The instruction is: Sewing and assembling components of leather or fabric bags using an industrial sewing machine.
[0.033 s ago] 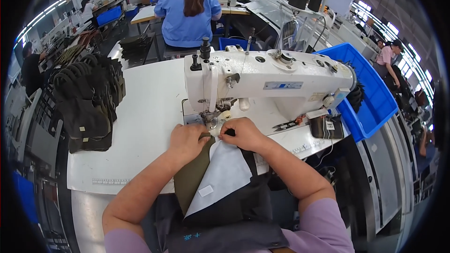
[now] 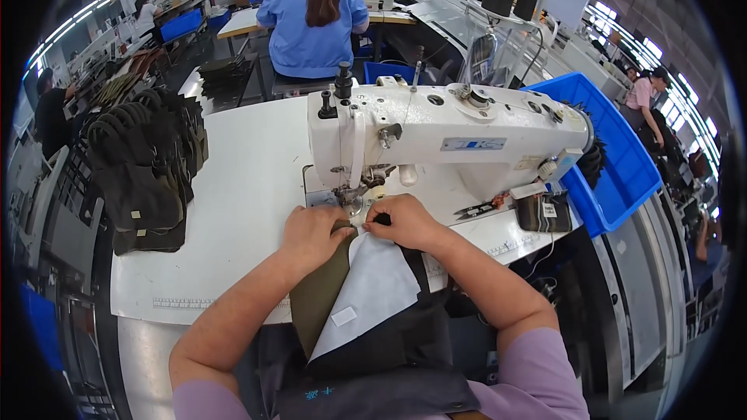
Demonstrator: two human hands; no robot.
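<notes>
My left hand [image 2: 315, 235] pinches the top edge of an olive-green fabric piece [image 2: 320, 292], just in front of the presser foot of a white sewing machine [image 2: 405, 113]. Close beside it, my right hand [image 2: 405, 222] is closed on the upper corner of the same work, where a pale grey-white lining [image 2: 369, 284] shows. The lining narrows to a point lower down and carries a small white label [image 2: 343, 316]. Darker cloth lies under and right of it, hanging over the table's front edge toward my lap. My fingers hide the gripped edges.
Dark fabric pieces with curved tops [image 2: 144, 179] are stacked on the left of the white table [image 2: 249, 179]. Right of the machine are black snips [image 2: 476, 208], a striped cloth piece [image 2: 543, 214] and a blue bin [image 2: 634, 175]. A person in blue [image 2: 311, 31] sits ahead.
</notes>
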